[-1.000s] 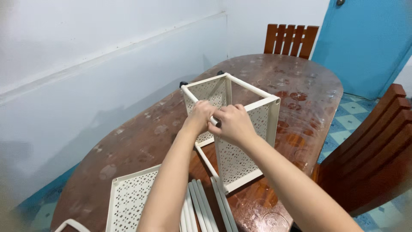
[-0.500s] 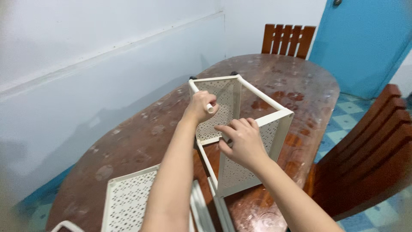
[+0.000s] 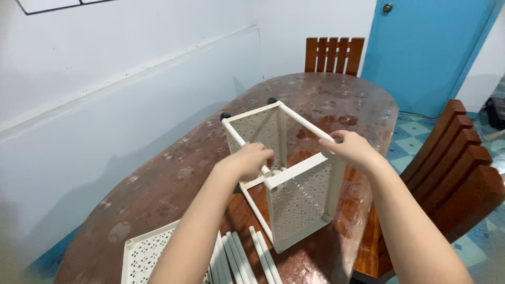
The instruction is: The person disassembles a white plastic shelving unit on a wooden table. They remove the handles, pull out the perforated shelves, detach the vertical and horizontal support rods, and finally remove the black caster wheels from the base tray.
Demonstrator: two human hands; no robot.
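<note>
Assembly step: left hand [image 3: 251,159] closes its grip on a white plastic tube [image 3: 247,147] of the cream perforated rack frame [image 3: 286,171] standing on the brown oval desk [image 3: 173,184]; right hand [image 3: 351,149] clasps the far tube [image 3: 305,121]. Next move probably needs steady seating pressure.

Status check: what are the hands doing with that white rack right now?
Left hand grips a top pole. Right hand grips the opposite pole. White rack lies on its side on table. Loose poles beside it.
</note>
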